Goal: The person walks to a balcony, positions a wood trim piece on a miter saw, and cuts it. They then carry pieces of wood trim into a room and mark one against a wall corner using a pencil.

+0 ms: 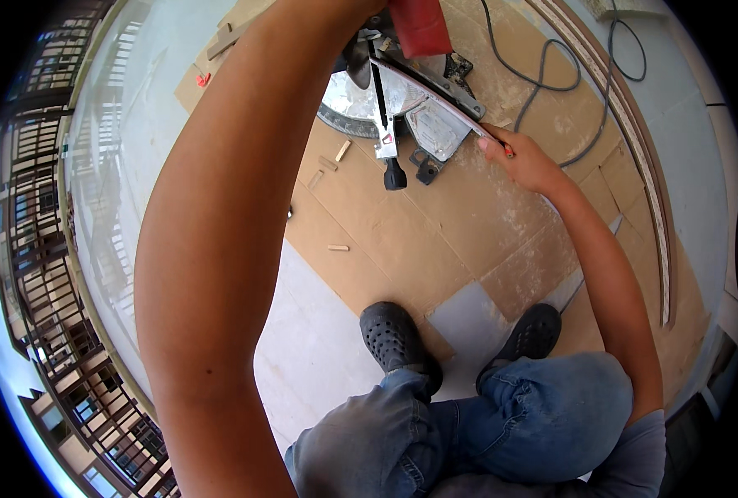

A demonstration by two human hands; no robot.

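Note:
A miter saw with a round metal turntable and a black front knob stands on the cardboard ahead of me. My left hand reaches the saw's top beside its red part; the picture's upper edge cuts it off and its fingers are hidden. My right hand is closed on the near right end of a thin light strip. That strip lies slantwise along the saw's fence toward the blade. A slim pencil-like thing with a red and black end also pokes out of the right hand.
Cardboard sheets cover the pale floor. Small wood offcuts lie near the saw. A dark cable loops at the right, beside long curved-looking strips. My black clogs stand close by. A railing runs along the left.

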